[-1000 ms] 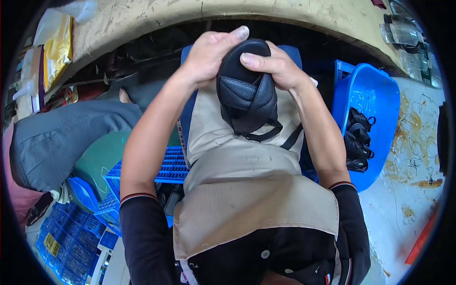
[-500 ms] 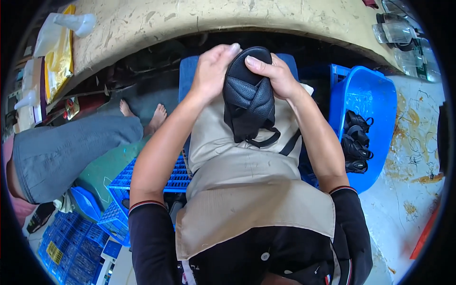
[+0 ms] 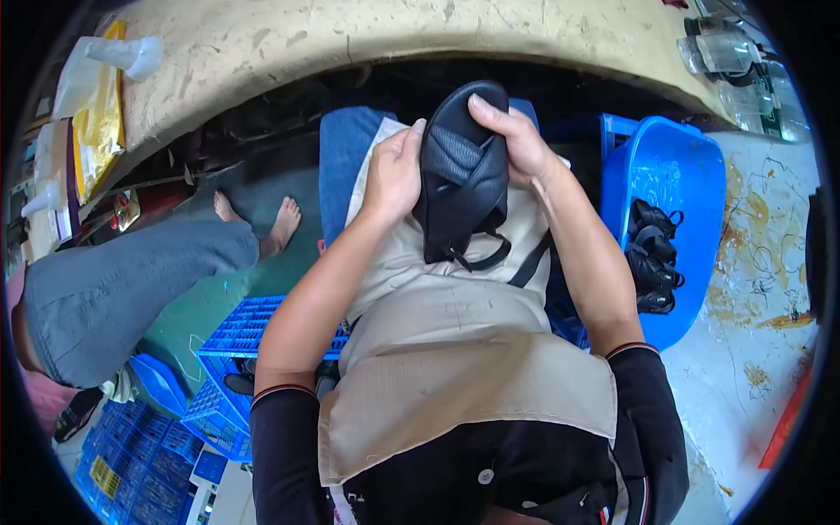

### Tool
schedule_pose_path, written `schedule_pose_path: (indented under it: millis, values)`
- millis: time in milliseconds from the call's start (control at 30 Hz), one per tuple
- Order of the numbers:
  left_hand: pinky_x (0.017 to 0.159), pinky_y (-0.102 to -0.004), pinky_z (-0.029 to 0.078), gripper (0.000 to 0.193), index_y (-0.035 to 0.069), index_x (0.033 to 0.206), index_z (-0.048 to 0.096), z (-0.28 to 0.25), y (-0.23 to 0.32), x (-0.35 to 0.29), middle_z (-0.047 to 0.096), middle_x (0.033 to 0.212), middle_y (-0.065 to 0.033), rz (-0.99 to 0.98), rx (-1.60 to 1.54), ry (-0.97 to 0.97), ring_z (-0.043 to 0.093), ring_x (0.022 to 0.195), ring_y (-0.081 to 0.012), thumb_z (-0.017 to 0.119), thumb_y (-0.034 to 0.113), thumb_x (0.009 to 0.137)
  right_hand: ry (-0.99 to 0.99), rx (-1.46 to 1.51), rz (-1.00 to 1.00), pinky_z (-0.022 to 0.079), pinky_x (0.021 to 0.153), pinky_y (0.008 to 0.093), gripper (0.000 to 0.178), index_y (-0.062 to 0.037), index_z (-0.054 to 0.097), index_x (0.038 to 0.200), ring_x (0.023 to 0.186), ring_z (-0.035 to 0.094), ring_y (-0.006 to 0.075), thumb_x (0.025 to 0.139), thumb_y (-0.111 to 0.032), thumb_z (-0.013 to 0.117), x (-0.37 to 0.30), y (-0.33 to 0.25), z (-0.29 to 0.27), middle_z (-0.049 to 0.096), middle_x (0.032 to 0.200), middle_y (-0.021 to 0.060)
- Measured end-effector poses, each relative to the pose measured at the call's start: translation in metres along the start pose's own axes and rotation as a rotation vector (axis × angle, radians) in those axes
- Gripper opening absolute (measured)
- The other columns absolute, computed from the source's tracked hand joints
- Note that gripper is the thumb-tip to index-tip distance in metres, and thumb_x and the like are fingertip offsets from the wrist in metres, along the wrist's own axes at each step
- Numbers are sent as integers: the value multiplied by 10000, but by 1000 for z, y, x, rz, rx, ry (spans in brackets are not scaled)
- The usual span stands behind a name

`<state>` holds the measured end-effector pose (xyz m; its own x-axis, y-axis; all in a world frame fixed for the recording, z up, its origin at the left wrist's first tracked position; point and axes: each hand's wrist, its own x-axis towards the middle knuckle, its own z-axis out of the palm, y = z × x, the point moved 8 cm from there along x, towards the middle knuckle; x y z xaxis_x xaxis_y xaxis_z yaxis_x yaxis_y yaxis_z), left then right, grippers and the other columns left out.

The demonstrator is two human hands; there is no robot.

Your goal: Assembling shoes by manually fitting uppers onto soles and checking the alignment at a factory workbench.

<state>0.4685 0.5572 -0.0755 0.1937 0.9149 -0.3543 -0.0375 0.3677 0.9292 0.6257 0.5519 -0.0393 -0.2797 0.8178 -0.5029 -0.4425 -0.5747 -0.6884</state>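
Note:
A black sandal point(image 3: 464, 171) with crossed, woven-looking upper straps is held above my lap, its open toe end pointing away from me. A thin black strap point(image 3: 490, 254) loops loose at the near end. My left hand point(image 3: 395, 171) grips the sandal's left edge, thumb up along the side. My right hand point(image 3: 516, 136) clasps the right side near the toe, thumb pressed on the insole and fingers hidden beneath. Under the sandal lies my beige apron point(image 3: 437, 315).
To the right stands a blue tub point(image 3: 674, 166) with several black sandals point(image 3: 654, 262). A worn beige table point(image 3: 367, 31) curves across the far side, with clear bottles point(image 3: 722, 52) at its right. Blue crates point(image 3: 214, 394) stand at the left, beside another person's leg point(image 3: 140, 280).
My left hand has slid nearer along the sandal's left edge, away from the toe. The sandal has tilted slightly, its toe leaning more to the right.

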Motion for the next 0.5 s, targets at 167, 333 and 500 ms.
schedule_pose_path:
  millis: [167,333,500]
  values:
    - [702,-270,481,288,-28,1039,666,8,-14,-6,693,880,-55,3,-121,11,591,755,-121,514,217,1041,-4,24,12,546,780,266,364,28,669,1078,844,654,145,987,-324,646,4,13,-10,695,1005,104]
    - [700,-269,479,273,-27,1064,660,14,-16,-10,691,882,-73,51,-132,-31,595,761,-128,502,194,1036,-67,79,-27,558,779,276,361,27,668,1085,838,669,159,1007,-321,612,2,6,-13,705,1013,115]
    - [699,-265,474,272,-25,1080,662,28,-1,-18,692,879,-76,95,-30,-56,602,770,-134,489,179,1032,-106,164,-61,575,756,291,402,19,668,1089,814,690,181,1025,-363,560,-2,4,-25,717,994,125]
